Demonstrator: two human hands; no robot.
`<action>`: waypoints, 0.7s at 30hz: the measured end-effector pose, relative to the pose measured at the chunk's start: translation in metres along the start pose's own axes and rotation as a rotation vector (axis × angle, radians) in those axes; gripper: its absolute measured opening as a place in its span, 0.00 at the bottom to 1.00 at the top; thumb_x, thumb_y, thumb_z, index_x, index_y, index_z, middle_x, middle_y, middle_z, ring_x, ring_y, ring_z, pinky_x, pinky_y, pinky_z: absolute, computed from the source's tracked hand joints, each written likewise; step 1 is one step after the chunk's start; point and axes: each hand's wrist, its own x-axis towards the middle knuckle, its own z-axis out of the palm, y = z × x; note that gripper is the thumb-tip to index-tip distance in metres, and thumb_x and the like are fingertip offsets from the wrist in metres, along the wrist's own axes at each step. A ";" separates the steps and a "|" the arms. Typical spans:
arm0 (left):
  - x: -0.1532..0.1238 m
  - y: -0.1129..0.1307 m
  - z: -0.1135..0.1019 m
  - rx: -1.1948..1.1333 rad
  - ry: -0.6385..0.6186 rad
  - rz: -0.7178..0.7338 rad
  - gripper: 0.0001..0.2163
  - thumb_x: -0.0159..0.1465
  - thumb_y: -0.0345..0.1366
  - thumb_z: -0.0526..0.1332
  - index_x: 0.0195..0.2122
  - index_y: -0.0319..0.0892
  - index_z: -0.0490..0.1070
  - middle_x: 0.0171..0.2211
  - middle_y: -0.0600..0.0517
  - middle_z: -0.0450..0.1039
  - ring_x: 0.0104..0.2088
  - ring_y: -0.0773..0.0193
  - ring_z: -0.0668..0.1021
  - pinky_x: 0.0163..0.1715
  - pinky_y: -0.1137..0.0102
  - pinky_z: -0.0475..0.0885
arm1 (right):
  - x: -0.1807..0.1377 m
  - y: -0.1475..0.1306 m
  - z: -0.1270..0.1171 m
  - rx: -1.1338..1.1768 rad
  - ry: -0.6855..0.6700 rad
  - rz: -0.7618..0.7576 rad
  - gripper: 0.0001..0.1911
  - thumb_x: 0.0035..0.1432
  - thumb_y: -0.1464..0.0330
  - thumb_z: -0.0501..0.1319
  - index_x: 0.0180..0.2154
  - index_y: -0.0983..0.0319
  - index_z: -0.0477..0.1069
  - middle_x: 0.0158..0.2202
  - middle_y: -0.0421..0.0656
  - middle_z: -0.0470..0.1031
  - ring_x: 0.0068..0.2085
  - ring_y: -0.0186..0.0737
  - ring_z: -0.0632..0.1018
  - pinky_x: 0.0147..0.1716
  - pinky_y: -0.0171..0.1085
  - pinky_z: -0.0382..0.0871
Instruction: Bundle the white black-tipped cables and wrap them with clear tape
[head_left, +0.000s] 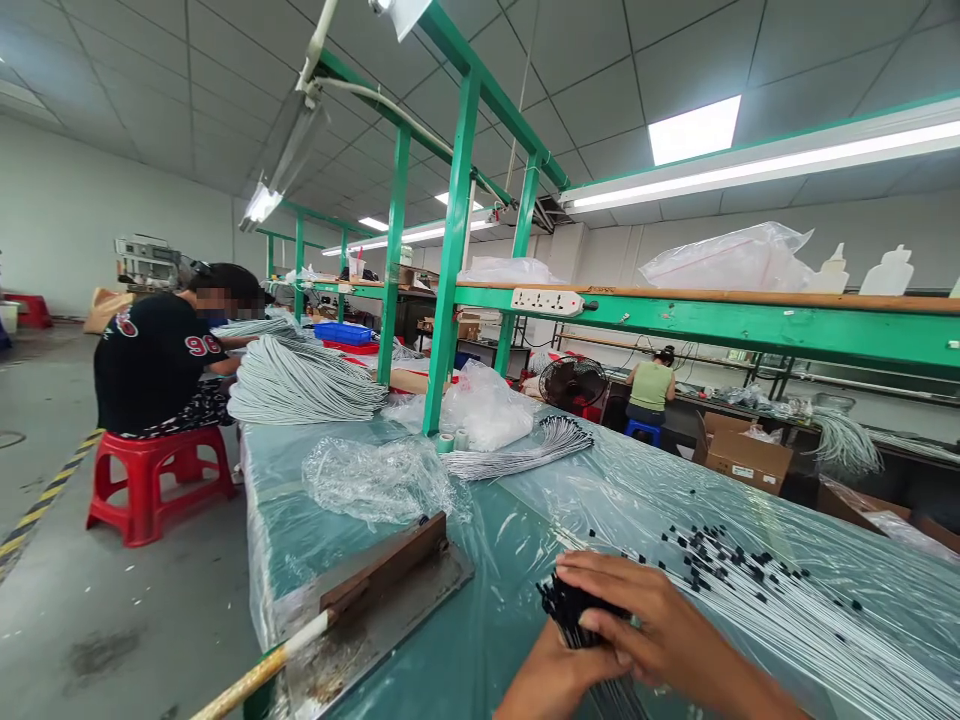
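- While the left hand curls closed around an upright, slightly tilted bundle of thin cables with black ends, the right hand arches partly closed over its top, thumb against its side and fingers across the tips.
- That bundle is just above the green tabletop covered in clear plastic film, near its front edge; whether its lower end touches the surface cannot be seen.
- Right of the hands, loose white cables with small black square tips lie spread on the film.
- Left of the hands rests a flat grey metal plate with a rust-brown raised strip, beside a worn yellow-and-white rod handle.
- Beyond the plate are crumpled clear plastic wrap and a gathered white cable bunch with dark tips.
- Farther left, a person in a black top sits on a red plastic stool beside a large fanned heap of pale cables.
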 end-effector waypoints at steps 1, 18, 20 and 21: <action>0.001 0.002 0.000 0.035 -0.040 -0.025 0.05 0.43 0.33 0.65 0.21 0.38 0.71 0.19 0.52 0.70 0.23 0.64 0.72 0.29 0.68 0.66 | 0.001 0.000 -0.002 0.017 0.008 0.015 0.18 0.58 0.63 0.49 0.51 0.51 0.60 0.53 0.36 0.64 0.54 0.39 0.63 0.52 0.41 0.59; 0.008 0.012 0.025 -0.112 0.151 0.019 0.10 0.41 0.36 0.66 0.24 0.38 0.71 0.23 0.52 0.71 0.25 0.65 0.72 0.27 0.70 0.66 | 0.018 -0.025 -0.028 0.157 0.000 0.052 0.20 0.52 0.62 0.56 0.49 0.50 0.64 0.53 0.40 0.64 0.55 0.44 0.62 0.53 0.47 0.54; 0.011 0.014 0.026 -0.204 0.233 0.035 0.12 0.41 0.37 0.67 0.26 0.38 0.70 0.20 0.54 0.70 0.22 0.68 0.70 0.25 0.72 0.66 | 0.012 -0.019 -0.026 0.323 0.143 0.091 0.27 0.53 0.59 0.55 0.55 0.51 0.54 0.59 0.40 0.53 0.58 0.43 0.55 0.55 0.47 0.49; 0.013 0.016 0.026 -0.214 0.265 0.020 0.11 0.42 0.37 0.67 0.24 0.38 0.69 0.17 0.55 0.68 0.19 0.70 0.69 0.23 0.73 0.66 | 0.007 -0.014 -0.021 0.420 0.218 0.127 0.31 0.52 0.59 0.55 0.57 0.52 0.47 0.61 0.41 0.49 0.59 0.42 0.53 0.55 0.46 0.48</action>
